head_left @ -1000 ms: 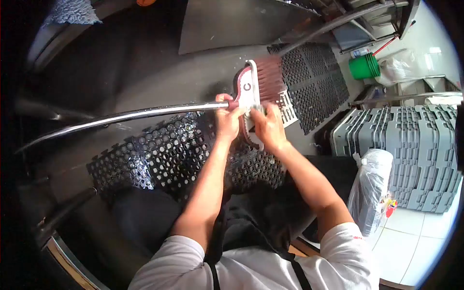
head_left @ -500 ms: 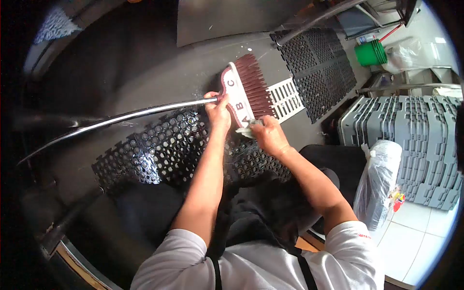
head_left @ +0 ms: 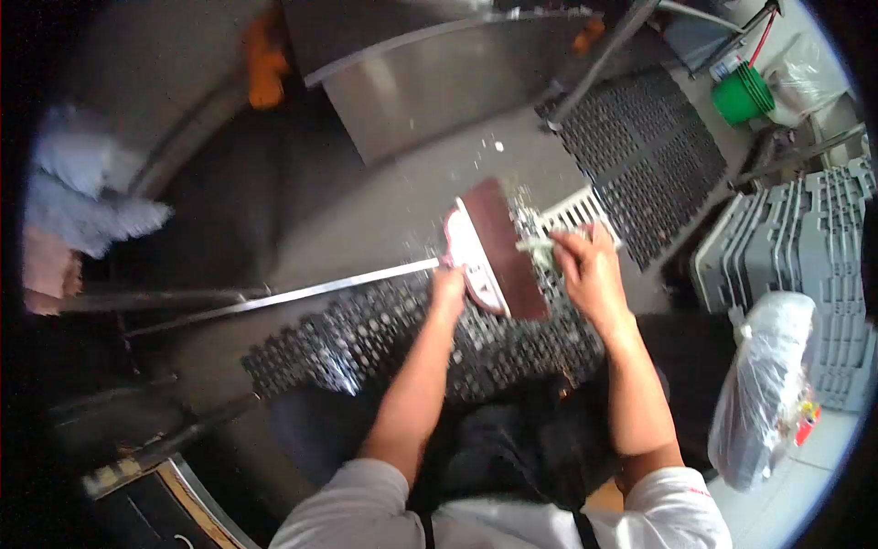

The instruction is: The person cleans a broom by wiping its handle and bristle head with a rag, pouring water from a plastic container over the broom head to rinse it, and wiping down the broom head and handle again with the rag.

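My left hand (head_left: 448,285) is closed round the base of a metal pole (head_left: 347,278), where it joins the broom head (head_left: 476,261). The head is white and dark red, with brown bristles (head_left: 509,252) pointing right and somewhat blurred. Just right of the bristles, my right hand (head_left: 593,270) pinches a pale greenish cloth (head_left: 540,251). A white slotted drain grate (head_left: 574,212) lies on the floor behind that hand. White bits are scattered on the floor above the bristles.
Black perforated mats lie below the broom (head_left: 366,334) and at the upper right (head_left: 645,156). At the right are green buckets (head_left: 742,95), grey stacked crates (head_left: 823,265) and a plastic-wrapped roll (head_left: 766,389). Fluffy grey cloth (head_left: 91,201) shows at the left.
My right hand has moved with the cloth from the lower edge of the broom head to beyond the bristle tips. The broom and my left hand sit lower in view, and the camera view has shifted.
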`<state>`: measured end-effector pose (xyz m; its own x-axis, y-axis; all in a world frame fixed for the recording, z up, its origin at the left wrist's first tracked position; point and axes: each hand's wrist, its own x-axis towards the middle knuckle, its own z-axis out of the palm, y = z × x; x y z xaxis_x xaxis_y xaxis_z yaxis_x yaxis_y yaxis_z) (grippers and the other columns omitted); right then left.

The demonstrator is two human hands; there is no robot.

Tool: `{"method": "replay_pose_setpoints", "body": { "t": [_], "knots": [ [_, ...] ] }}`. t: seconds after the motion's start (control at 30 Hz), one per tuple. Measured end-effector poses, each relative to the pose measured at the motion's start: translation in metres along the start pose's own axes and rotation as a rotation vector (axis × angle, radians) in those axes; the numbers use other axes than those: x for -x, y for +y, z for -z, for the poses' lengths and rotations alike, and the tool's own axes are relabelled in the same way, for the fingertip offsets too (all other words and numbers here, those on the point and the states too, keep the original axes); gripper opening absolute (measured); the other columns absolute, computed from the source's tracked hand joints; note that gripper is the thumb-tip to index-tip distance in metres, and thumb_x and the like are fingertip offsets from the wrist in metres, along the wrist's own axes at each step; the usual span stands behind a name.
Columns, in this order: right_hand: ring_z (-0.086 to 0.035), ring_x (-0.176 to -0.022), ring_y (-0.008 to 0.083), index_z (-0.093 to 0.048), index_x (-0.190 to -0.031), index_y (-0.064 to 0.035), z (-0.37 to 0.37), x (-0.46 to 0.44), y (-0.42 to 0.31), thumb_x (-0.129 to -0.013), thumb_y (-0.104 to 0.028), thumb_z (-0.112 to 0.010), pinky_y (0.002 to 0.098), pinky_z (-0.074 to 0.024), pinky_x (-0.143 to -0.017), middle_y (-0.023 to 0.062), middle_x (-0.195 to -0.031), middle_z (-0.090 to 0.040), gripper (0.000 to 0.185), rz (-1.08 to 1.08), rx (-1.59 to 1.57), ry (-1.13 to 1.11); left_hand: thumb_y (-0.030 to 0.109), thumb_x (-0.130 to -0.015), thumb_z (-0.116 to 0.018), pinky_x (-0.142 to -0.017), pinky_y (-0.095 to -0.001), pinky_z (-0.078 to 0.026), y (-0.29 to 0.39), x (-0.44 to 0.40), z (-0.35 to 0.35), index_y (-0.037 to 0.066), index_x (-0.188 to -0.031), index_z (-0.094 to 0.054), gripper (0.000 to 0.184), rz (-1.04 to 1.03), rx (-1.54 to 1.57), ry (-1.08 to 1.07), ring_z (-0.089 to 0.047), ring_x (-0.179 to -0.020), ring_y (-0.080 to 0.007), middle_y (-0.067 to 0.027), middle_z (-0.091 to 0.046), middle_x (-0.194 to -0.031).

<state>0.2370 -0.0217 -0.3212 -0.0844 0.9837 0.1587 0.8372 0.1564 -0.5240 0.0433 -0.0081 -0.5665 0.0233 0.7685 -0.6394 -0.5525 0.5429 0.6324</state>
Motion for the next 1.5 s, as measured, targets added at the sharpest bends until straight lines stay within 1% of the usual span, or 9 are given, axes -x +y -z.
{"method": "replay_pose_setpoints", "body": {
  "t": [0.17,0.33,0.4,0.6,0.83,0.97,1.27,1.37,1.5],
  "knots": [
    [-0.058,-0.095,0.0409,-0.072,-0.101,-0.0064,-0.006,-0.018,0.014,-0.082,-0.009,-0.067,0.0460,-0.0486,-0.083,0.0252,-0.098,-0.058,0.020,0.055,-0.052,0.113,0.013,-0.089,-0.068,-0.108,-0.0407,-0.038,0.122,0.034,-0.096,0.007,-0.151,-0.016,0.081,-0.511,-0.174,0.183,-0.040,-0.134,-0.0306,-0.0274,-0.030,-0.149],
    [-0.059,-0.096,0.0395,-0.072,-0.099,-0.0061,0.001,-0.027,0.031,-0.082,-0.010,-0.067,0.0455,-0.0491,-0.083,0.0248,-0.098,-0.059,0.018,0.010,-0.207,0.146,0.020,-0.085,-0.071,-0.091,-0.0387,-0.049,0.307,-0.026,-0.204,0.000,-0.129,-0.050,0.053,-1.344,-0.743,0.363,-0.061,-0.104,-0.0257,-0.0165,-0.063,-0.112],
    [-0.058,-0.096,0.0391,-0.072,-0.099,-0.0058,0.006,-0.029,0.036,-0.082,-0.010,-0.067,0.0451,-0.0491,-0.084,0.0244,-0.098,-0.058,0.018,0.004,-0.237,0.180,0.031,-0.082,-0.072,-0.105,-0.0432,-0.039,0.360,-0.054,-0.237,-0.001,-0.130,-0.051,0.061,-1.523,-1.129,0.412,-0.052,-0.121,-0.0369,-0.0220,-0.057,-0.127],
    [-0.058,-0.097,0.0384,-0.073,-0.097,-0.0056,0.014,-0.030,0.044,-0.081,-0.010,-0.068,0.0441,-0.0486,-0.085,0.0239,-0.099,-0.059,0.017,-0.039,-0.270,0.244,0.051,-0.081,-0.065,-0.109,-0.0516,-0.032,0.417,-0.104,-0.315,0.001,-0.134,-0.050,0.074,-0.925,-1.525,0.557,-0.044,-0.130,-0.0422,-0.0222,-0.049,-0.140],
    [-0.059,-0.096,0.0383,-0.073,-0.096,-0.0064,0.016,-0.027,0.048,-0.081,-0.011,-0.068,0.0438,-0.0487,-0.085,0.0233,-0.098,-0.059,0.017,-0.046,-0.327,0.272,0.053,-0.088,-0.052,-0.110,-0.0505,-0.030,0.423,-0.143,-0.281,0.009,-0.136,-0.052,0.065,-1.043,-1.705,0.441,-0.047,-0.131,-0.0351,-0.0190,-0.053,-0.138],
    [-0.059,-0.096,0.0386,-0.072,-0.097,-0.0049,0.019,-0.029,0.050,-0.089,-0.016,-0.062,0.0432,-0.0484,-0.086,0.0233,-0.099,-0.059,0.017,-0.216,-0.593,0.203,0.035,-0.092,-0.058,-0.102,-0.0416,-0.041,0.413,-0.142,-0.248,0.004,-0.134,-0.053,0.053,-1.162,-1.336,0.328,-0.056,-0.121,-0.0303,-0.0187,-0.056,-0.134],
    [-0.039,-0.053,0.0047,-0.057,-0.060,-0.0077,0.014,-0.042,0.055,-0.093,-0.033,-0.066,0.0259,-0.0319,-0.047,-0.0067,-0.054,-0.047,0.042,-0.410,-0.990,0.001,0.019,-0.100,-0.054,-0.087,-0.0300,-0.046,0.374,-0.009,-0.193,0.005,-0.120,-0.051,0.025,-0.909,-0.467,-0.391,-0.056,-0.097,-0.0139,-0.0038,-0.061,-0.108],
    [-0.051,-0.069,0.0060,-0.066,-0.098,-0.0013,0.012,-0.056,0.051,-0.089,-0.024,-0.070,0.0238,-0.0428,-0.061,-0.0008,-0.077,-0.059,0.024,-0.155,-0.928,0.208,0.021,-0.097,-0.060,-0.089,-0.0312,-0.046,0.340,0.022,-0.166,0.009,-0.115,-0.051,0.023,-0.766,-0.318,-0.579,-0.056,-0.098,-0.0128,-0.0017,-0.059,-0.106],
    [-0.058,-0.084,0.0161,-0.054,-0.138,-0.0128,0.041,-0.058,0.038,-0.080,-0.014,-0.075,0.0320,-0.0489,-0.078,0.0084,-0.091,-0.062,0.061,-0.101,-0.667,0.225,0.017,-0.095,-0.062,-0.085,-0.0327,-0.051,0.263,0.056,-0.125,0.011,-0.104,-0.054,0.013,-0.466,-0.203,-0.716,-0.060,-0.096,-0.0133,-0.0007,-0.062,-0.103]
  ]
}}
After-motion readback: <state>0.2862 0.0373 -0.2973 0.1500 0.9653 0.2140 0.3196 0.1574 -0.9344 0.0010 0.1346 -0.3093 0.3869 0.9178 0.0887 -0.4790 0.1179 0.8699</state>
